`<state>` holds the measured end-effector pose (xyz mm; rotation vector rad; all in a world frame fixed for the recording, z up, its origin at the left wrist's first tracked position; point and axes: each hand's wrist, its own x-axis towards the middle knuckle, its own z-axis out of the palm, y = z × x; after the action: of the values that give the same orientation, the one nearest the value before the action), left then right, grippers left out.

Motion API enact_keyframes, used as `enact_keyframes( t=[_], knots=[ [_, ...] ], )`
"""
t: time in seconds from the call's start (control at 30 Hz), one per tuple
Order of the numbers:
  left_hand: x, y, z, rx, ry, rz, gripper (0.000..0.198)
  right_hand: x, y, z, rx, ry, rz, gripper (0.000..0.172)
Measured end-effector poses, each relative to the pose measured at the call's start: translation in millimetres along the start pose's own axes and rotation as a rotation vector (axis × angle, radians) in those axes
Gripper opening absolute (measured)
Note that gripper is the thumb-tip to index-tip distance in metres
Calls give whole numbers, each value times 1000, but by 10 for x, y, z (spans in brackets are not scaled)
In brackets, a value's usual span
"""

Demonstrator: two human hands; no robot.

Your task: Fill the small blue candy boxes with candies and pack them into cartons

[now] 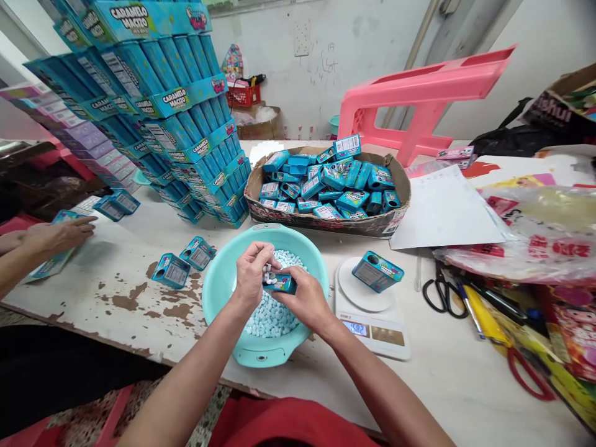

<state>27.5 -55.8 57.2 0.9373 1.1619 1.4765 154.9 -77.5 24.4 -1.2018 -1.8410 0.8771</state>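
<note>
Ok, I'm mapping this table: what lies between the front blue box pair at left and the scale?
In the head view, the turquoise bowl of pale pieces stands there, left hand and right hand above it.

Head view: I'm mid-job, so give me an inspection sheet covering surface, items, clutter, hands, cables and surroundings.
Surface: white table, paint worn at left.
Job's things: pale candies in a turquoise basin; a held box above; another blue box on the scale.
Clutter: black scissors and plastic wrap at right.
Hands: right hand grips the held box; left hand is at its end, candies by the fingers.
Cables: nothing clearly seen.
Surroundings: stacked trays, pink stool, co-worker's hand.
</note>
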Motion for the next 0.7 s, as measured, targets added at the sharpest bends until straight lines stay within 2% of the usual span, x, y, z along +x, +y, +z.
enact_keyframes(
  t=[0.1, 0.3, 0.4, 0.47, 0.5, 0.53, 0.6, 0.7],
  knots=[
    [3, 4, -14, 0, -2, -18, 20, -3, 10, 2, 36, -10, 8, 29],
    [-27, 94, 21, -91, -115, -98, 18, 17, 63, 5, 102, 3, 10, 29],
    [89, 117, -113, -110, -52, -53, 21, 13, 114, -79, 192, 26, 19, 29],
    [205, 58, -280, 21, 18, -40, 24, -7, 146, -156, 258, 119, 44, 33],
    [254, -1, -363, 142, 14, -55, 25, -21, 158, -188, 284, 173, 53, 35],
    [286, -80, -432, 279, -25, -74, 25, -36, 167, -209, 304, 220, 55, 36],
    [283, -279, -486, 526, -190, -87, 25, -65, 176, -213, 335, 274, 43, 36],
    [123, -591, -349, 717, -479, -22, 26, -96, 182, -137, 356, 316, 43, 36]
  ],
)
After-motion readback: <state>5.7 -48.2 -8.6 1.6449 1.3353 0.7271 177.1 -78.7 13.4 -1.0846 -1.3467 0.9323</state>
